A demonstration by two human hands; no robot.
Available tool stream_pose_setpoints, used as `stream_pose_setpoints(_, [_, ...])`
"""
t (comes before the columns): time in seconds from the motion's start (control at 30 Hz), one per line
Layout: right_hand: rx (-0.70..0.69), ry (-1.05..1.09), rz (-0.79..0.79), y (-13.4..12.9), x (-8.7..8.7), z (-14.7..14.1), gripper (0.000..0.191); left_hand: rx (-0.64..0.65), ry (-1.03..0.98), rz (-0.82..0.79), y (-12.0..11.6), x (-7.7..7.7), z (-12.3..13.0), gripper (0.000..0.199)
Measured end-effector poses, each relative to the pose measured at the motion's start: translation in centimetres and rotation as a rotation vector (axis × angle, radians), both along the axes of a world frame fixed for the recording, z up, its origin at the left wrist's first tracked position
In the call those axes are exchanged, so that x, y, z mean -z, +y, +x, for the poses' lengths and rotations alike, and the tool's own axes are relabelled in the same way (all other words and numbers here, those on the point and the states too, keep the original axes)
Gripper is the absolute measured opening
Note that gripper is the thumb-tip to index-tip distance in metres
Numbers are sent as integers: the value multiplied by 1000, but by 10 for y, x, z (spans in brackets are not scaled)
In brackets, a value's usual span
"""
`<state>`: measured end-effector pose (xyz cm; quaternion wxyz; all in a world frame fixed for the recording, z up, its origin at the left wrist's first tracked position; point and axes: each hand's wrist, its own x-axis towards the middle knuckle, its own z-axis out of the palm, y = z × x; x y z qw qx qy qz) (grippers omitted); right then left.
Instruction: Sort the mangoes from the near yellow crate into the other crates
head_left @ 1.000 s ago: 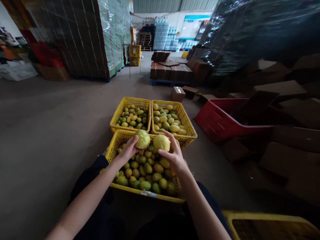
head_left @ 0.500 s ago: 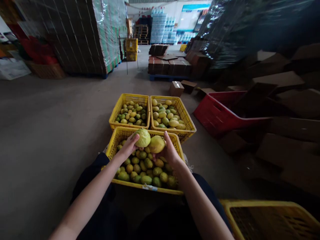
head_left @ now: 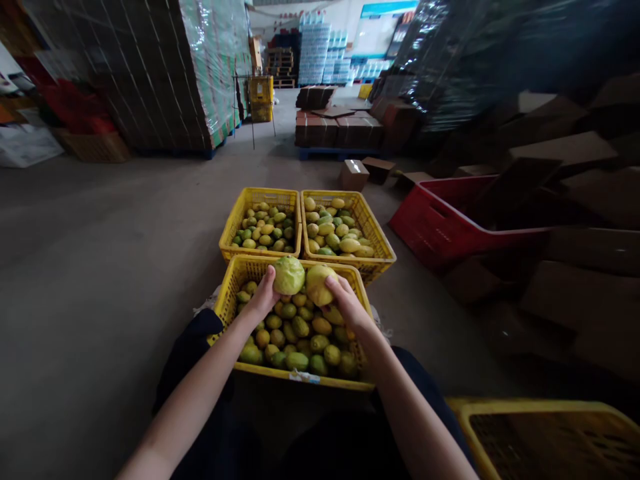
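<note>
Above the near yellow crate point(head_left: 345, 383), two fruits held up side by side. My left hand point(head_left: 263, 295): thumb against the left side of a knobbly green fruit point(head_left: 289, 275), fingers gripping it, tips mostly hidden. My right hand point(head_left: 349, 305): thumb on the face of a yellower fruit point(head_left: 319, 285), fingers pinching it from the right. Contact between the two: cannot tell. Below: loose green-yellow fruit point(head_left: 300, 327) inside the near crate. Beyond: far left crate point(head_left: 260, 255) and far right crate point(head_left: 379, 233), both holding similar fruit. Further right: red crate point(head_left: 420, 221).
</note>
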<state>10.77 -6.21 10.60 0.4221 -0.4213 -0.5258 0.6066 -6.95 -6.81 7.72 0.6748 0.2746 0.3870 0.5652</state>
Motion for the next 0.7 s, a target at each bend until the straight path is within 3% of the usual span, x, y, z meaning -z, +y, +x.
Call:
stream_pose_setpoints(0.1, [35, -115, 119, -2, -6, 4, 48, 0, 140, 187, -4, -6, -4, 74])
stream_pose_setpoints(0.2, [190, -347, 406, -1, -9, 9, 46, -21, 431, 464, -8, -14, -11, 72])
stream_pose_setpoints(0.3, [355, -582, 685, 2, -5, 14, 54, -50, 674, 626, -8, -17, -17, 75])
stream_pose_setpoints(0.5, [430, -667, 960, 4, 7, 12, 60, -93, 786, 731, -3, -11, -20, 75])
stream_pose_setpoints(0.7, [433, -632, 1009, 4, 8, 9, 61, -50, 747, 717, -1, -9, -21, 77])
